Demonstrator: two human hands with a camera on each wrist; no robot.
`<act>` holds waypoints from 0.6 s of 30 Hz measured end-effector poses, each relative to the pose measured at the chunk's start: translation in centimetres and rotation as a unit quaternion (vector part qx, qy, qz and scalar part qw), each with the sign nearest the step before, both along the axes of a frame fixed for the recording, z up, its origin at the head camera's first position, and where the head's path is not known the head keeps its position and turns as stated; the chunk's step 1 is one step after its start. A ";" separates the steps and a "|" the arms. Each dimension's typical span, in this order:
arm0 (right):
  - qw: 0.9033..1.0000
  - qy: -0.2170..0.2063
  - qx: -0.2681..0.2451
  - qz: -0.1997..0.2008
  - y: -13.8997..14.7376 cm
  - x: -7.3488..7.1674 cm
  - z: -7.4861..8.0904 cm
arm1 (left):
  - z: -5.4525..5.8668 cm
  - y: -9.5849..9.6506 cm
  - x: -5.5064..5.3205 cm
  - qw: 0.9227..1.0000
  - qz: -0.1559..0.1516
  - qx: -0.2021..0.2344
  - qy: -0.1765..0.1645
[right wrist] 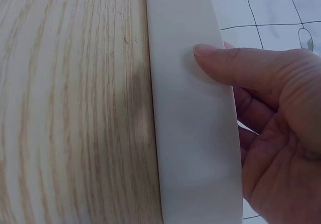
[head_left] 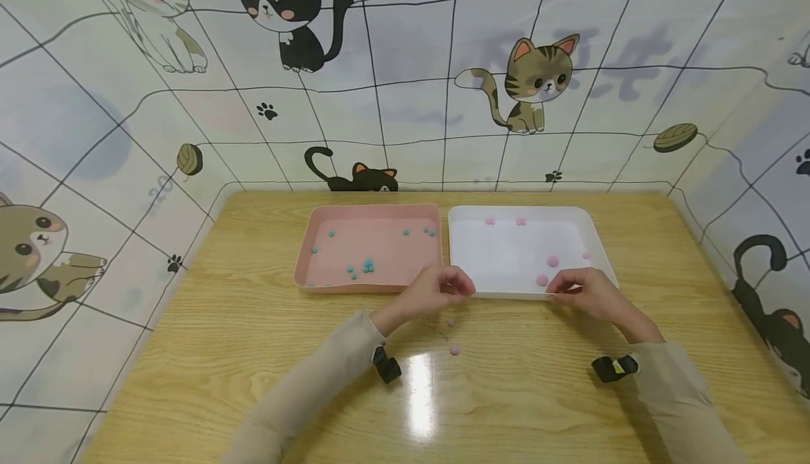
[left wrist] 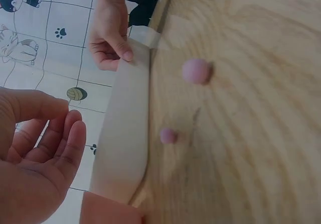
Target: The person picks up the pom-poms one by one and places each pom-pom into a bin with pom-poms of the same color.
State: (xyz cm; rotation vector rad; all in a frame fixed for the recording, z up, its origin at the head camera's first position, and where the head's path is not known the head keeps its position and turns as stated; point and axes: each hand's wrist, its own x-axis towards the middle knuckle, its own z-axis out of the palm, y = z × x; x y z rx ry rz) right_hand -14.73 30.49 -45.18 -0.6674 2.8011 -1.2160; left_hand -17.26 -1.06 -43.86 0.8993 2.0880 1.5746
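In the head view my right hand [head_left: 588,295] grips the front wall of a white tray [head_left: 506,297] near its right end. The right wrist view shows the thumb [right wrist: 215,63] on the wall's outer face and the other fingers behind it. My left hand [head_left: 436,290] is by that tray's front left corner; thumb and forefinger tips meet in the left wrist view, with nothing visible between them. Two pink balls lie on the table in front of it, one larger [left wrist: 196,71] and one smaller [left wrist: 168,136]. Several pink balls [head_left: 553,261] sit inside the white tray.
A pink tray [head_left: 367,216] stands left of the white one, holding several small teal balls [head_left: 368,265]. Both trays stand on a wooden table [head_left: 506,401]. A wall covering with a cat pattern [head_left: 418,42] surrounds the back and sides.
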 end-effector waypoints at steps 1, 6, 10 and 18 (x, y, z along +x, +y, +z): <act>1.000 0.000 0.002 -0.001 0.0 0.0 0.0 | -0.3 -0.1 0.1 1.000 -0.002 -0.002 0.003; 1.000 0.002 0.000 -0.001 0.1 0.1 0.0 | -1.4 -0.8 0.7 1.000 -0.007 -0.020 0.012; 1.000 0.000 -0.005 -0.001 0.1 0.1 -0.1 | -2.1 -1.1 1.3 0.999 -0.004 -0.031 0.012; 1.000 0.002 -0.003 -0.001 -0.1 0.2 0.2 | -3.6 -1.5 2.1 0.998 0.008 -0.046 0.031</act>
